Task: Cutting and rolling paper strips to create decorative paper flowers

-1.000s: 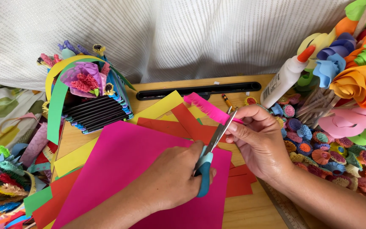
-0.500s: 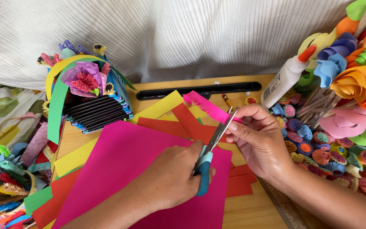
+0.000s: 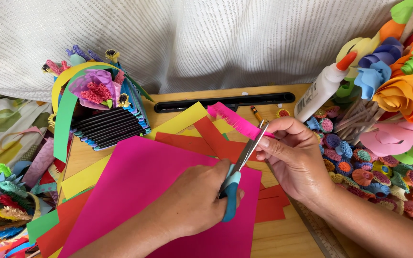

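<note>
Scissors [image 3: 237, 177] with blue-green handles sit in the left hand [image 3: 197, 203], fingers curled tight through the loops, blades angled up and to the right. Blade tips meet a pink paper strip [image 3: 235, 120] that's already fringed with lots of fine cuts along one edge. The right hand [image 3: 295, 155] pinches the near end of that strip between thumb and fingers, holding it up just above the desk.

Underneath is a big magenta sheet [image 3: 154, 191] lying on a wooden desk [image 3: 283, 239], with red and yellow sheets fanned out behind it. A white glue bottle [image 3: 322, 88] with an orange cap leans against a bunch of paper flowers [image 3: 397, 91] on the right, and a pile of small rolled paper blossoms [image 3: 359, 162] sits just below them, near the right wrist. On the left stands a paper basket [image 3: 99, 112] with a green handle and little flowers on top. A metal ruler [image 3: 319, 234] lies along the desk edge under the right forearm.
</note>
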